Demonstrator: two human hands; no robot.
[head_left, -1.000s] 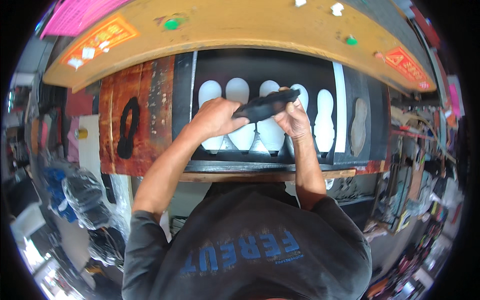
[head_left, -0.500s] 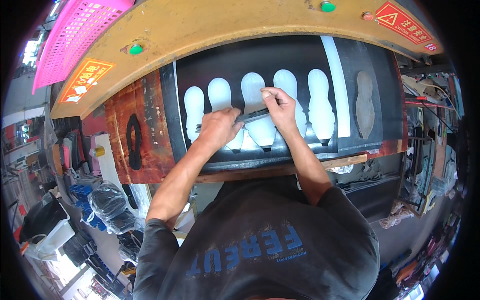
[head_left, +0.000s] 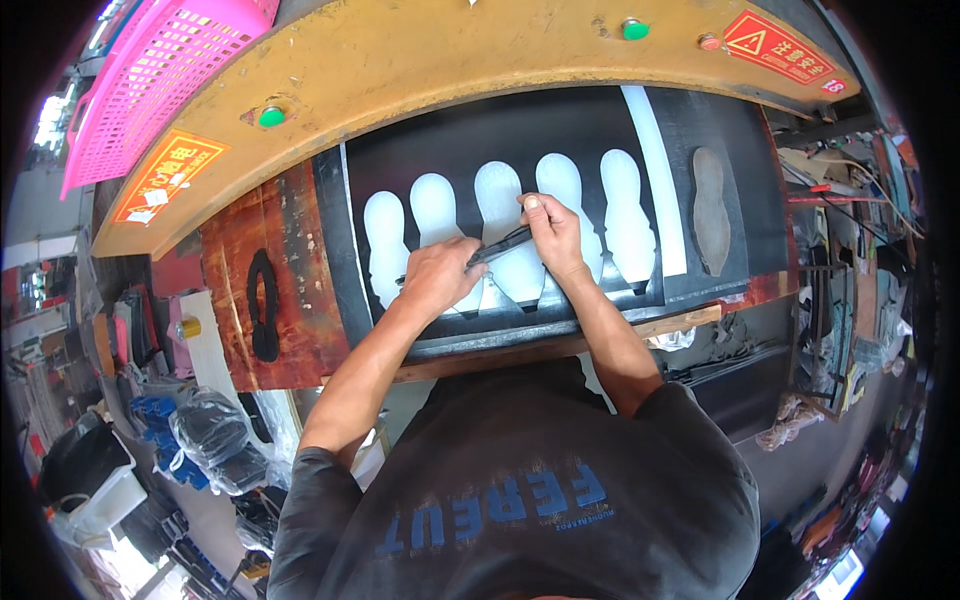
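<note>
My left hand [head_left: 440,275] is closed round a stack of thin dark flat pieces [head_left: 503,245], seen nearly edge-on. The stack slants up toward my right hand [head_left: 553,237], whose curled fingers grip its far end, thumb uppermost. Both hands are just above a black sheet [head_left: 500,125] with several white insole-shaped areas in a row. One such white shape [head_left: 498,192] shows between and beyond my hands; the palms and lower fingers hide parts of its neighbours. Whether the white areas are holes or pieces, I cannot tell.
A yellow machine beam [head_left: 440,60] with green buttons [head_left: 635,29] and a red button [head_left: 709,41] arches beyond the sheet. A pink basket [head_left: 165,90] stands far left. A black insole-shaped outline [head_left: 263,305] and a grey insole shape [head_left: 710,212] lie at either side of the board.
The view has shifted slightly. The dark stack now tilts more steeply and looks narrower, its pieces closer together. Both hands keep hold of it.
</note>
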